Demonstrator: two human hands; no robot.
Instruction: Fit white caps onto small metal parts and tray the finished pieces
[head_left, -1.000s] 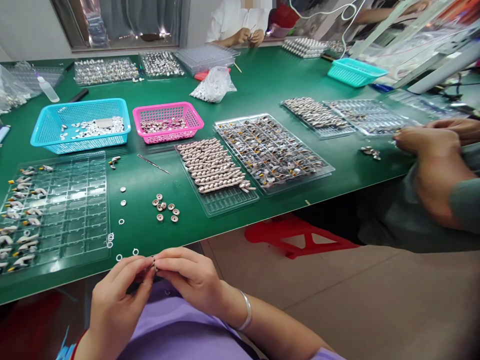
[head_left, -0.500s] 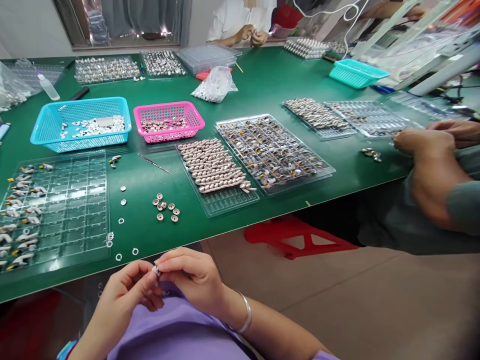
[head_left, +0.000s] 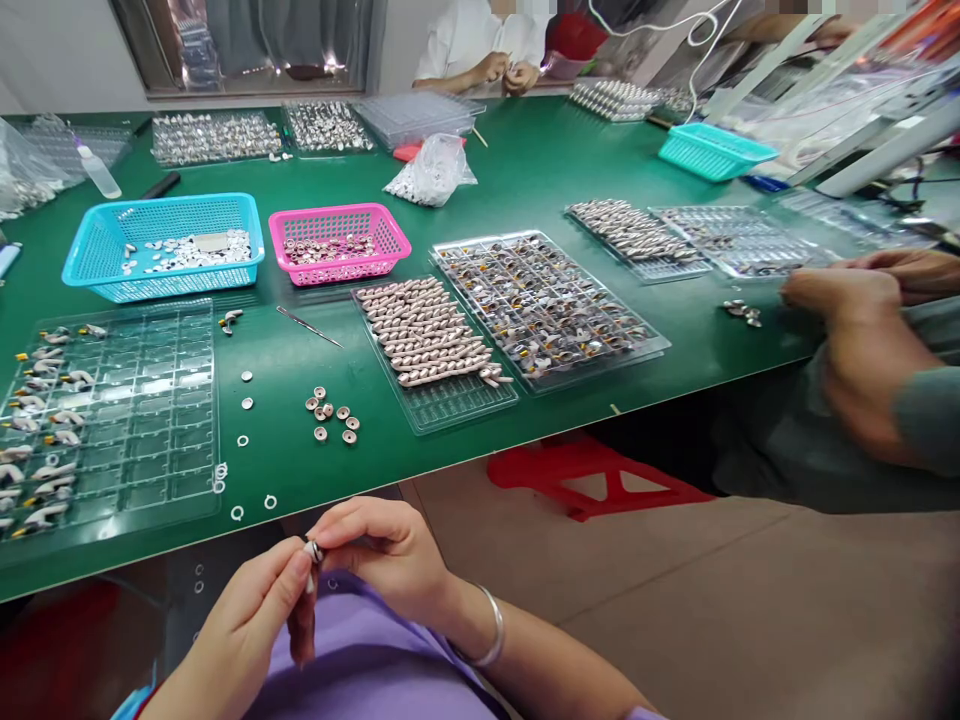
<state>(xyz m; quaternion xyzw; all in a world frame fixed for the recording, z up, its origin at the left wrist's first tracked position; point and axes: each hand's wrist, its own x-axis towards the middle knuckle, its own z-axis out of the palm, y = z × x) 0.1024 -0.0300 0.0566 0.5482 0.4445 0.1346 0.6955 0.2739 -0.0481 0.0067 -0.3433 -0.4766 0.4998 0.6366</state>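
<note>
Left hand [head_left: 244,612], right hand [head_left: 397,560]: fingers pinch small rounded white, dark-edged, plastic-looking part [head_left: 313,551]; probably light, stiff, slick; best gripped by outer sides

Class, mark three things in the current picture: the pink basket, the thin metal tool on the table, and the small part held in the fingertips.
Pink basket [head_left: 341,270]: head view, front wall.
Thin metal tool [head_left: 309,327]: head view, middle of its length.
Small part [head_left: 312,551]: head view, visible pale surface.
</note>
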